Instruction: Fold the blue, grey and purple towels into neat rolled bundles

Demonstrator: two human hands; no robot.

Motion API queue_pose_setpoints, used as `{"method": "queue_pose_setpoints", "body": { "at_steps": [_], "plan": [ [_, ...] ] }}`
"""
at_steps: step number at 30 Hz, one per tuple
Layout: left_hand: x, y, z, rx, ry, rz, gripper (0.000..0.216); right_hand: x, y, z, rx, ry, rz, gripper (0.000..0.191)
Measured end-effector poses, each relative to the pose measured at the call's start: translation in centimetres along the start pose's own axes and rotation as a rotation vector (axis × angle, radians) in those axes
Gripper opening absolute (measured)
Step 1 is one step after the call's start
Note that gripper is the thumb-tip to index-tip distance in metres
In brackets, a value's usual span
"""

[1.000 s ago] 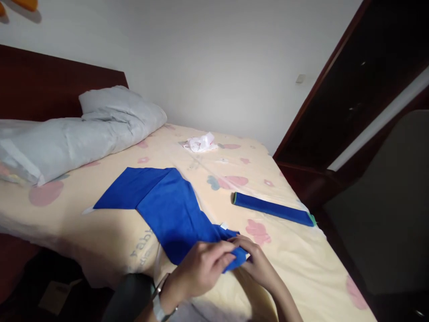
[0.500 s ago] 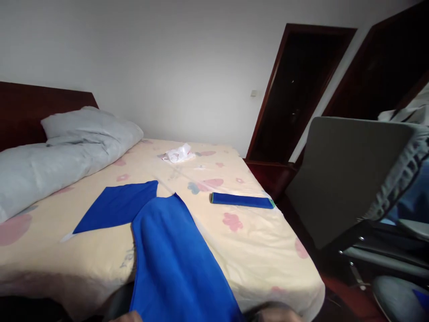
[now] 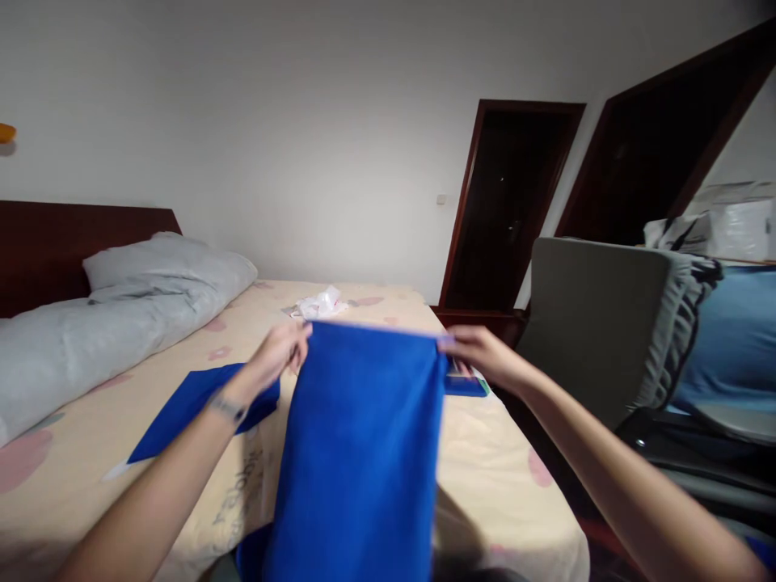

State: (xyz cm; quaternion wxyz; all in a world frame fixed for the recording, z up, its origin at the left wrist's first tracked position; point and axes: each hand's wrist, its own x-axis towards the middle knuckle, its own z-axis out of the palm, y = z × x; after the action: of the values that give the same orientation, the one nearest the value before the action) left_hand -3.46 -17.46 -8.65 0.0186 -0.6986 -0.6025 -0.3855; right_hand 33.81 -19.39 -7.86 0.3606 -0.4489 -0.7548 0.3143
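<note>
Blue cloth [image 3: 364,444] hangs between and below the hands, over the near part of the printed bedsheet [image 3: 509,469]; long axis runs down from a nearly straight top edge. Neither hand is nearer. Left hand [image 3: 282,356] pinches the top left corner; right hand [image 3: 476,347], slightly blurred, pinches the top right. Flat blue piece [image 3: 182,416] lies to the left.

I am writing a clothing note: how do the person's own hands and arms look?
The left hand has a pale grey wristband, its material unclear; the right hand shows none. No gloves, sleeves or markings are visible.
</note>
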Motion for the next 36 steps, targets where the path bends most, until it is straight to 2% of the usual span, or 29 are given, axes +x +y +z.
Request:
{"method": "queue_pose_setpoints", "body": {
  "at_steps": [2,5,6,8,10,13,15,17,19,20,22,23,24,26,28,31,33,36],
  "plan": [
    [6.3,1.7,-0.4,-0.227,0.048,0.008,0.021,6.6,-1.7,-2.1,0.121,0.164,-0.077,0.047],
    [15.3,4.1,-1.4,-0.532,0.200,-0.001,0.018,15.2,-4.1,-5.1,0.253,0.394,-0.192,0.038],
    [17.5,4.7,-1.7,-0.755,0.291,-0.002,0.013,17.1,-4.8,-5.9,0.309,0.462,-0.245,0.034],
    [20.1,5.6,-2.5,-1.078,0.402,0.043,0.006,18.8,-5.8,-7.1,0.385,0.552,-0.358,0.030],
    [20.2,5.9,-3.2,-1.240,0.433,0.121,0.006,18.2,-6.1,-7.5,0.403,0.586,-0.445,0.029],
    [16.6,5.9,-3.3,-1.262,0.389,0.217,0.007,14.1,-5.0,-6.9,0.394,0.604,-0.497,0.033],
    [12.3,5.2,-2.7,-1.218,0.358,0.256,0.010,10.0,-3.3,-5.7,0.376,0.616,-0.494,0.035],
    [6.9,3.7,-1.4,-1.113,0.347,0.239,0.018,5.2,-0.9,-3.8,0.300,0.582,-0.413,0.037],
    [0.7,1.1,0.8,-0.934,0.317,0.110,0.025,0.3,2.5,-0.9,0.202,0.487,-0.247,0.037],
    [-2.5,-0.4,2.3,-0.837,0.241,0.045,0.027,-2.0,4.5,0.9,0.152,0.402,-0.168,0.037],
    [-8.8,-3.9,5.9,-0.666,-0.058,-0.022,0.029,-6.1,9.0,5.0,0.123,0.190,-0.040,0.040],
    [-11.8,-5.6,7.7,-0.621,-0.163,-0.051,0.032,-7.8,11.2,7.1,0.154,0.112,0.014,0.042],
    [-14.4,-7.1,9.5,-0.591,-0.215,-0.090,0.035,-9.3,13.4,9.1,0.188,0.081,0.055,0.044],
    [-18.8,-9.4,12.2,-0.541,-0.236,-0.198,0.042,-11.6,16.8,12.6,0.195,0.069,0.108,0.045],
    [-21.8,-10.5,13.5,-0.533,-0.214,-0.255,0.044,-13.1,18.6,14.6,0.167,0.101,0.115,0.045],
    [-24.3,-10.3,13.3,-0.568,-0.208,-0.239,0.037,-14.9,18.6,15.5,0.105,0.170,0.096,0.039],
    [-24.8,-9.6,12.6,-0.580,-0.240,-0.240,0.035,-15.6,18.0,15.4,0.092,0.201,0.095,0.036],
    [-23.4,-8.6,12.5,-0.484,-0.283,-0.306,0.038,-15.0,17.6,15.0,0.091,0.174,0.137,0.039]
  ]
}}
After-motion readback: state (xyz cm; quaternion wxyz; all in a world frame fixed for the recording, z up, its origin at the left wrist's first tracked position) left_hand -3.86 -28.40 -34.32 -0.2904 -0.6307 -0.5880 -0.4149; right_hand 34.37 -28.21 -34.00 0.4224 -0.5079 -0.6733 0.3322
